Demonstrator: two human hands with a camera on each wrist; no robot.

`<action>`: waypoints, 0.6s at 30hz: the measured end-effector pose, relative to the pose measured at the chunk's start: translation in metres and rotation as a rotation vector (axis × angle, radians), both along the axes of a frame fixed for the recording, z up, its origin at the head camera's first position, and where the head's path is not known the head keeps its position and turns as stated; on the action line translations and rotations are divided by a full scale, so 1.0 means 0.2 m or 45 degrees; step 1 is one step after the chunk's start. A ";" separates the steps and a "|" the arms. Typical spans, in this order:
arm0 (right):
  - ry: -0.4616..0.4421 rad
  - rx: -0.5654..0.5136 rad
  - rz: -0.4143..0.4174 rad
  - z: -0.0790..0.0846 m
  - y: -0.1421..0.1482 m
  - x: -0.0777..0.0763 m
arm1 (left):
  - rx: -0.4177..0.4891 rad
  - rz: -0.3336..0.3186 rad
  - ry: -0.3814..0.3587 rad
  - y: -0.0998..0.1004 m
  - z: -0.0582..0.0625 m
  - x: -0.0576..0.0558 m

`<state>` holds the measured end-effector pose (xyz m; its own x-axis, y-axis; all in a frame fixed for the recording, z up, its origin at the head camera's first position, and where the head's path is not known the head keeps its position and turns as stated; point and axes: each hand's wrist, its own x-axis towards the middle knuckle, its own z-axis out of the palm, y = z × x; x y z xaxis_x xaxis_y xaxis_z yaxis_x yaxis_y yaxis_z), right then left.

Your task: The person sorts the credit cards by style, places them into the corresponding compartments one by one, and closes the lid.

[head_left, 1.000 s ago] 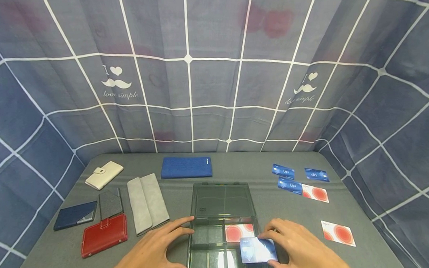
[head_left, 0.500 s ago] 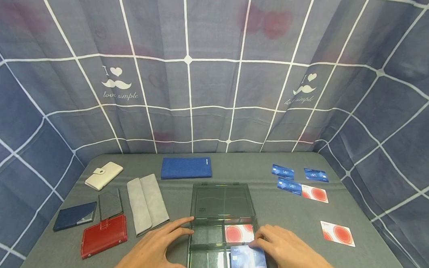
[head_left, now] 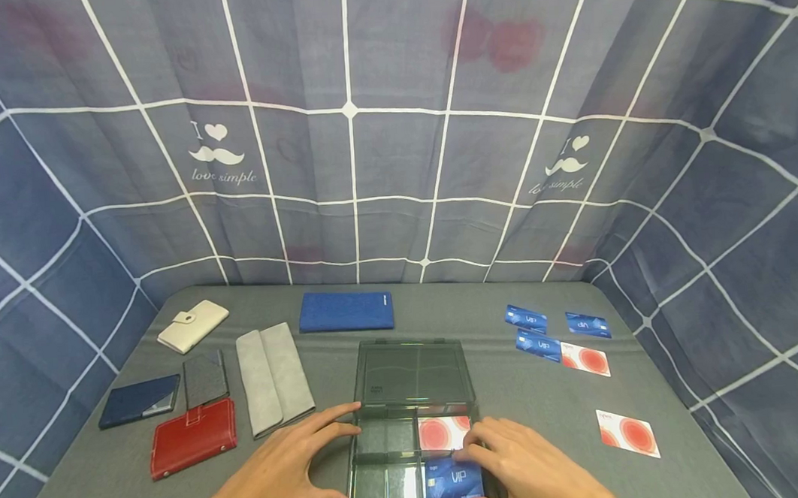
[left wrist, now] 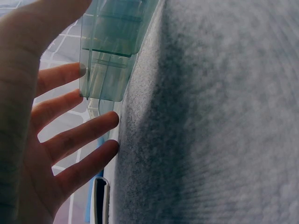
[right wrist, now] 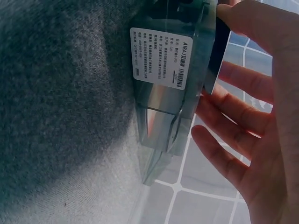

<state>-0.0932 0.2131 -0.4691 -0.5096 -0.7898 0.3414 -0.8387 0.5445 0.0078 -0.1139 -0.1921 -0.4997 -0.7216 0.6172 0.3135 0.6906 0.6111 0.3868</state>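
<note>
A clear, dark-tinted plastic box (head_left: pixel 385 436) lies with its lid folded back on the grey table, its inside split into compartments. My right hand (head_left: pixel 532 464) pinches a blue VIP card (head_left: pixel 453 482) by its right side between thumb and fingers, over the front right compartment. In the right wrist view the card (right wrist: pixel 217 56) stands out as a dark sheet above the box's labelled wall (right wrist: pixel 161 58). A white card with red circles (head_left: pixel 442 432) lies in the back right compartment. My left hand (head_left: pixel 289 469) spreads thumb and fingertips along the box's left side.
On the right lie three blue VIP cards (head_left: pixel 538 345) and two red-circle cards (head_left: pixel 628 433). To the left are a grey wallet (head_left: pixel 277 379), a red wallet (head_left: pixel 194 440), a navy card holder (head_left: pixel 140 401) and a cream wallet (head_left: pixel 193 326). A blue wallet (head_left: pixel 346 311) lies behind the box.
My right hand has moved left and slightly down, bringing the blue card from the box's right edge to over the front right compartment. The left hand has stayed in place.
</note>
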 end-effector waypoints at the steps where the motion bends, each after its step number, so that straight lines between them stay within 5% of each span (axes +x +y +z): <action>1: -0.011 0.002 0.002 0.00 0.00 0.00 | 0.001 0.000 0.001 0.00 0.00 0.00; 8: -0.113 -0.017 0.001 -0.01 -0.01 0.00 | -0.004 0.005 -0.015 0.00 0.00 0.00; 18: -0.092 -0.053 0.074 -0.01 0.02 -0.03 | 0.006 -0.009 -0.003 0.00 0.00 0.00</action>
